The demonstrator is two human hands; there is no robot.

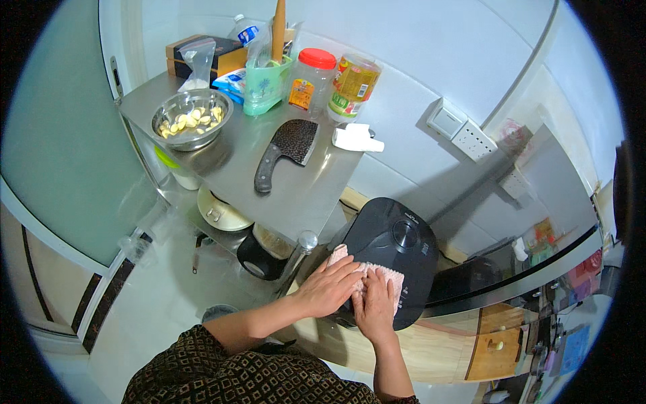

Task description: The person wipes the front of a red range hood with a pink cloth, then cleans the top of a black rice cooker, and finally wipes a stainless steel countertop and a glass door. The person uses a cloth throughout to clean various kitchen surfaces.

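Note:
A folded pink cloth [392,280] lies on the front part of the lid of a black rice cooker [368,227], probably an electric one, with a round dial on top. My left hand [329,287] reaches in over the cloth's left part, its fingers pointing right. Beside it my right hand [374,305] grips the cloth with bent fingers pointing away from me. The fingertips of both hands nearly meet in the cloth's middle. Some of the cloth is hidden beneath the fingers.
A cleaver [292,144] lies on the steel table [227,174], near a steel bowl [224,132] of peeled garlic cloves [192,120]. Behind stand a green utensil holder [263,91] and a red-lidded jar [315,76]. Pots [222,209] sit underneath. Right of the cooker rises a glossy dark panel [545,187].

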